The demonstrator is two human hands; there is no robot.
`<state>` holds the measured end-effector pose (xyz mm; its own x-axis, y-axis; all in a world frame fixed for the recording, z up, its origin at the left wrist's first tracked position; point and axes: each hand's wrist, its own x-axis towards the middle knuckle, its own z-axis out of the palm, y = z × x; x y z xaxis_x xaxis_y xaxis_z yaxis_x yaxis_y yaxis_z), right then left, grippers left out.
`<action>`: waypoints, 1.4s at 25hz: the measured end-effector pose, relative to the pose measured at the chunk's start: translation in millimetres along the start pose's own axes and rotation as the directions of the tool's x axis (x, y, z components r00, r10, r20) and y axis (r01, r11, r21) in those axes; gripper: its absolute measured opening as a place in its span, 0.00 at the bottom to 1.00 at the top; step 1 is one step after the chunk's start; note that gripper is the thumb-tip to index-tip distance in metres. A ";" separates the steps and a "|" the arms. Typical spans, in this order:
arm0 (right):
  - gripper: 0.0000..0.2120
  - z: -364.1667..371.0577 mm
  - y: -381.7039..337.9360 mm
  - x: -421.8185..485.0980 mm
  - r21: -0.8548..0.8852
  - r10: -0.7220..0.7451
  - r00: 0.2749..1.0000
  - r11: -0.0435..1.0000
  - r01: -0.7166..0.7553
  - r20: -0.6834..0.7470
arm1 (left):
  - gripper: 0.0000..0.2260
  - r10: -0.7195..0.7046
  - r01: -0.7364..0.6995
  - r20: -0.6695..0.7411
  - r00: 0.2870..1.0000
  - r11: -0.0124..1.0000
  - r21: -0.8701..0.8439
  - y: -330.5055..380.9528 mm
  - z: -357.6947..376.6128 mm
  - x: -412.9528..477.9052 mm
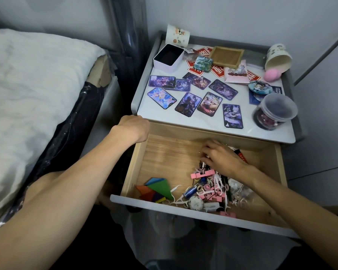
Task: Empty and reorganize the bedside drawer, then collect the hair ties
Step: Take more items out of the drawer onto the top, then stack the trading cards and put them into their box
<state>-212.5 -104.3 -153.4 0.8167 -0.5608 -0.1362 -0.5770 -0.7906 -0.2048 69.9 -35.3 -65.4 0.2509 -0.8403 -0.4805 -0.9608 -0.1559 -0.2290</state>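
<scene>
The wooden bedside drawer (160, 152) is pulled open. At its front right lies a jumble of small hair ties (207, 187), pink clips, white floss picks and a blue tube. Coloured tangram pieces (156, 189) lie at the front left. My right hand (220, 156) reaches into the back right of the drawer, fingers curled down over small items there; what they hold is hidden. My left hand (134, 129) rests at the drawer's back left corner, under the nightstand's front edge, fingers hidden.
The nightstand top (201, 121) carries several picture cards, an open lilac tin (169, 57), a wooden tray, red packets, two tipped paper cups, a pink egg-shaped sponge and a lidded plastic jar (274, 112). A bed with a white blanket (27, 84) stands left.
</scene>
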 end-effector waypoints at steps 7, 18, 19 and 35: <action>0.07 -96.6 -28.2 5.0 0.151 -0.110 0.990 0.981 0.122 -0.086 | 0.08 -0.048 0.042 -0.015 0.999 0.958 -0.283 -2.6 -27.6 -2.3; 0.22 -167.0 -18.5 208.9 -0.023 0.080 0.980 0.996 -0.085 -0.185 | 0.06 -0.344 -0.147 -0.146 0.927 0.026 -0.989 -26.5 -60.6 15.3; 0.23 -161.3 -20.5 223.1 -0.024 0.119 0.973 0.992 -0.126 -0.198 | 0.05 -0.355 -0.154 -0.125 0.926 -0.054 -0.987 -29.2 -61.7 16.0; 0.08 -183.7 -47.7 174.3 0.126 -0.253 0.925 0.946 0.298 -0.282 | 0.15 -0.321 -0.145 0.069 0.945 -0.597 -0.789 -31.4 -86.9 15.9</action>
<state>-43.9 -209.6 10.7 0.8999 -0.3879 0.1993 -0.3021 -0.8840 -0.3567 93.9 -89.0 7.7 0.5532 -0.7083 -0.4386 0.4442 -0.1946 0.8746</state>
